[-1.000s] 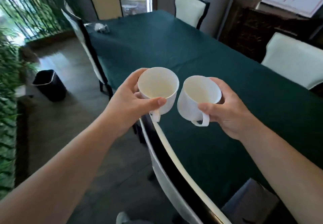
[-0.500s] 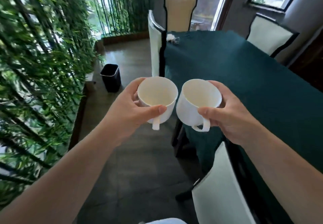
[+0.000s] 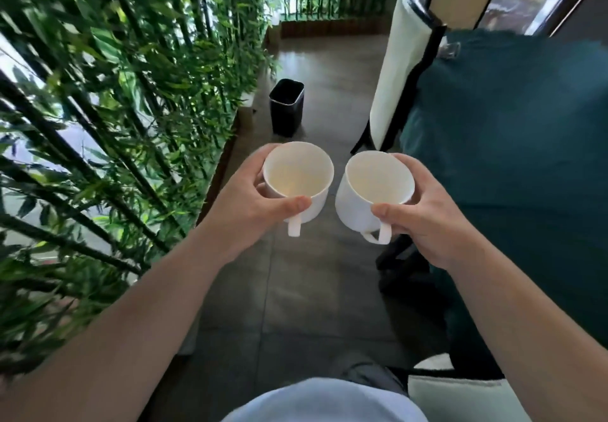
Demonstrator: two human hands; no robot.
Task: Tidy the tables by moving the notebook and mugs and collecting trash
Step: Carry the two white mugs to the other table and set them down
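My left hand (image 3: 245, 206) grips a white mug (image 3: 297, 179) by its rim and side, handle pointing toward me. My right hand (image 3: 431, 216) holds a second white mug (image 3: 375, 188) the same way, thumb on the rim above its handle. Both mugs are upright, look empty, and hang side by side over the dark tiled floor. A small clear piece of trash (image 3: 448, 50) lies on the far corner of the table with the dark green cloth (image 3: 513, 132) at my right. No notebook is in view.
A black waste bin (image 3: 286, 107) stands on the floor ahead, beside a bamboo planter (image 3: 108, 99) filling the left side. A cream chair with black trim (image 3: 399, 69) is pushed against the table. Another chair back (image 3: 457, 395) is at bottom right.
The view has swung left, away from the table toward the floor aisle and bamboo. Both hands kept their hold on the mugs, side by side.
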